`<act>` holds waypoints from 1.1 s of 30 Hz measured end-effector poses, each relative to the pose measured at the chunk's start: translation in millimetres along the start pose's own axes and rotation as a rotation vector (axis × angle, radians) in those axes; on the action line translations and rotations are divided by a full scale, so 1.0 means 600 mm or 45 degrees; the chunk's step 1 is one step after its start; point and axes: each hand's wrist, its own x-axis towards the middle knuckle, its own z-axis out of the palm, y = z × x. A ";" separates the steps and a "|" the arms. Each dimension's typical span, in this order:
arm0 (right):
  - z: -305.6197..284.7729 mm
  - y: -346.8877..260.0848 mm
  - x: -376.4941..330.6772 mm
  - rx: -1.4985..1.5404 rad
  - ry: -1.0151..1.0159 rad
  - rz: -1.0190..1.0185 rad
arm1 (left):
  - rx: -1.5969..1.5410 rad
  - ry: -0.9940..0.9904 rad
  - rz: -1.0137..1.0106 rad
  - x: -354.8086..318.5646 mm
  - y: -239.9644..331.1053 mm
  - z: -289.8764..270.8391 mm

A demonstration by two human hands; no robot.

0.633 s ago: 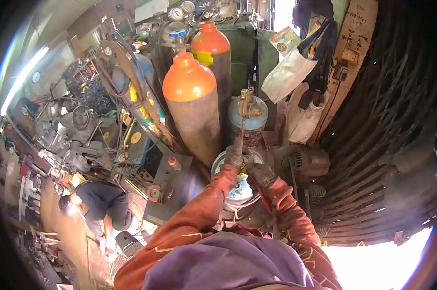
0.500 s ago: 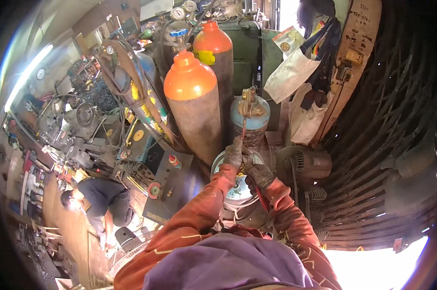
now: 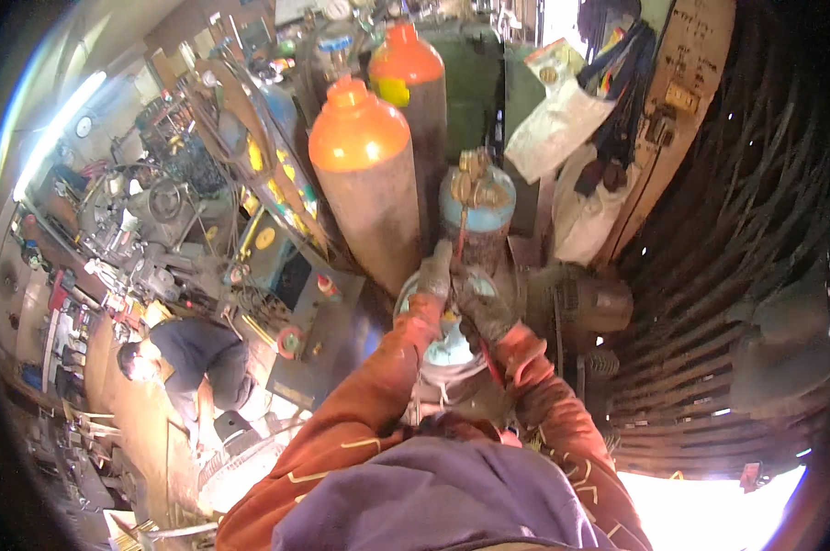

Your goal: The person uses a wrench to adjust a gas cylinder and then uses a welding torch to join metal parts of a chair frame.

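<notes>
Both my gloved hands are closed, close together, above a round pale-blue object (image 3: 448, 345), in front of a short blue gas cylinder (image 3: 490, 209). A thin reddish hose (image 3: 463, 226) hangs from the brass valve fitting (image 3: 473, 176) on that cylinder down to my fingers. My left hand (image 3: 436, 274) wraps the hose just below the fitting, its back toward me. To its right and slightly lower, my right hand (image 3: 484, 310) is curled round the hose, and a red length shows beneath it. The fingertips are partly hidden by the gloves.
Two tall orange-topped cylinders (image 3: 360, 138) stand ahead to the left. A motor (image 3: 594, 305) sits to the right, beside dark slatted shutters (image 3: 709, 340). A dark metal box (image 3: 337, 326) is left of my arm. Another person (image 3: 195, 358) crouches at far left. White cloth bags (image 3: 562, 133) hang ahead right.
The view has shifted slightly. My right hand has risen a little and turned beside my left, showing more red hose beneath it. The other person stays crouched.
</notes>
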 end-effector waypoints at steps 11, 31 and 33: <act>-0.014 0.021 -0.004 0.223 -0.068 0.478 | -0.370 -0.028 -0.248 0.106 -0.104 -0.025; -0.149 0.098 -0.005 -0.332 0.235 0.002 | -0.195 -0.440 0.153 0.020 -0.060 -0.015; -0.159 0.106 -0.006 -0.316 0.256 -0.017 | 0.084 -0.500 0.290 -0.009 -0.047 -0.014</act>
